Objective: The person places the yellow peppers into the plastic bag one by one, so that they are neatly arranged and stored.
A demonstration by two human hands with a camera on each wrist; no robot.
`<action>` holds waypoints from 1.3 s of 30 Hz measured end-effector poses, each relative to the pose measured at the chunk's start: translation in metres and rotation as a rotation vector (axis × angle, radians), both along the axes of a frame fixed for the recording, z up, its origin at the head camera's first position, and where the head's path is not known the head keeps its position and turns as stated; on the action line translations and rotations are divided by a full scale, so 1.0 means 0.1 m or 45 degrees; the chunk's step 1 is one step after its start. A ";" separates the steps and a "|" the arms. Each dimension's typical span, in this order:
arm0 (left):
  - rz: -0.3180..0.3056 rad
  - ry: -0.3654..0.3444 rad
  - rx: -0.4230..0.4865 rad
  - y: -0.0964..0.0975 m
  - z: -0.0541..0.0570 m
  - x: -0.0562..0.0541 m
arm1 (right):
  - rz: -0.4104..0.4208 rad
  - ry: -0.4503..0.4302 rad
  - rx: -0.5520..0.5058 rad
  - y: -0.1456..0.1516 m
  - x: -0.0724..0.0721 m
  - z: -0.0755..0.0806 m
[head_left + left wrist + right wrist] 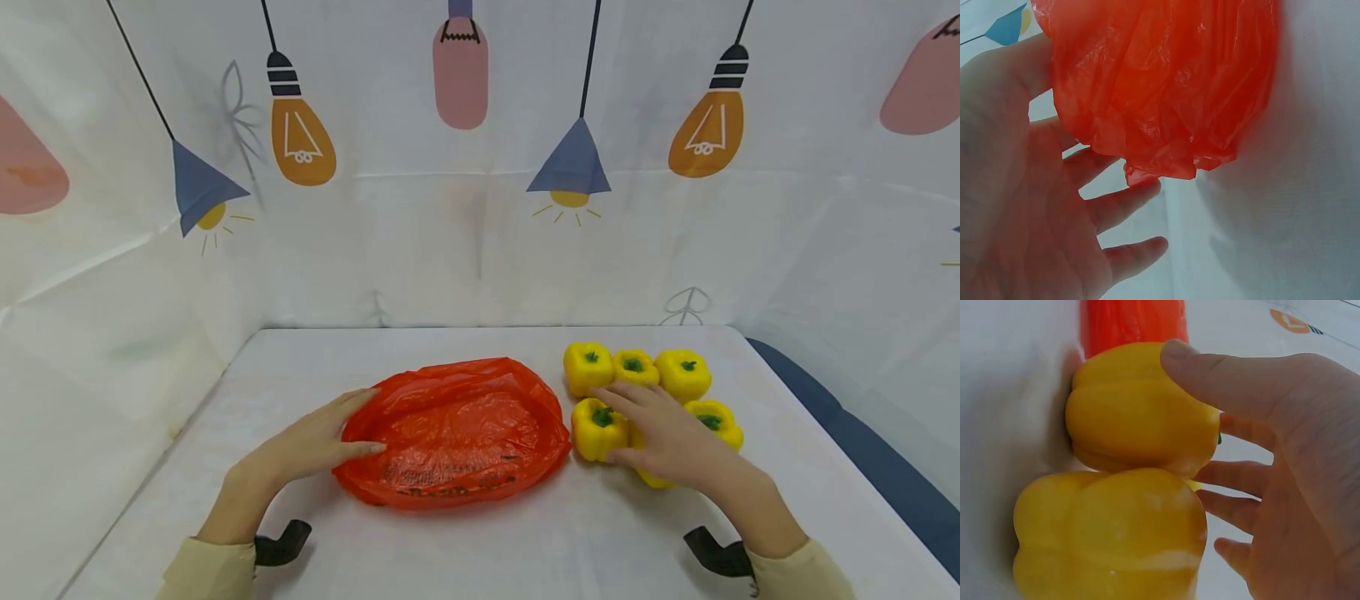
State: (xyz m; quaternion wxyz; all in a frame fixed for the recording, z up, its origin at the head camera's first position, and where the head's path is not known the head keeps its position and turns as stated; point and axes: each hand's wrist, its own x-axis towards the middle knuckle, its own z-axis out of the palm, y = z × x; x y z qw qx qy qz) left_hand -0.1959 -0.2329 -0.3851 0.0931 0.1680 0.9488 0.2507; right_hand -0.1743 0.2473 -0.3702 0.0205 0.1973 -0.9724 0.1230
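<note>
A red plastic bag [465,433] lies fairly flat on the table, with dark print along its near side. Beside its left end is my left hand [318,437], thumb and fingertips at the edge. Seen from the left wrist, the fingers [1129,203] are spread and fairly straight by the bag's crinkled end [1166,112]. My right hand [667,433] reaches over the yellow bell peppers. Its thumb [1229,375] overlaps one yellow bell pepper [1135,412], while the other fingers spread loosely near the stem side. A second pepper [1110,531] lies below it in that view.
Several yellow bell peppers stand together right of the bag, among them a back-right one [682,375] and one [716,421] beyond my right hand. A white cloth covers the table [480,554]. A printed white curtain [480,233] hangs behind, with dark blue seating [862,442] at right.
</note>
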 end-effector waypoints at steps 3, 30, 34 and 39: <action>-0.001 -0.014 0.019 0.01 0.01 0.01 | 0.017 -0.003 0.001 -0.02 0.01 -0.02; 0.016 -0.015 0.070 0.08 -0.02 0.03 | 0.143 0.049 -0.085 -0.11 -0.05 -0.09; 0.006 0.002 0.078 0.09 0.00 0.04 | 0.147 0.073 -0.114 -0.10 -0.06 -0.05; 0.023 -0.012 0.053 0.12 0.04 0.06 | 0.139 0.089 -0.169 -0.08 -0.07 0.05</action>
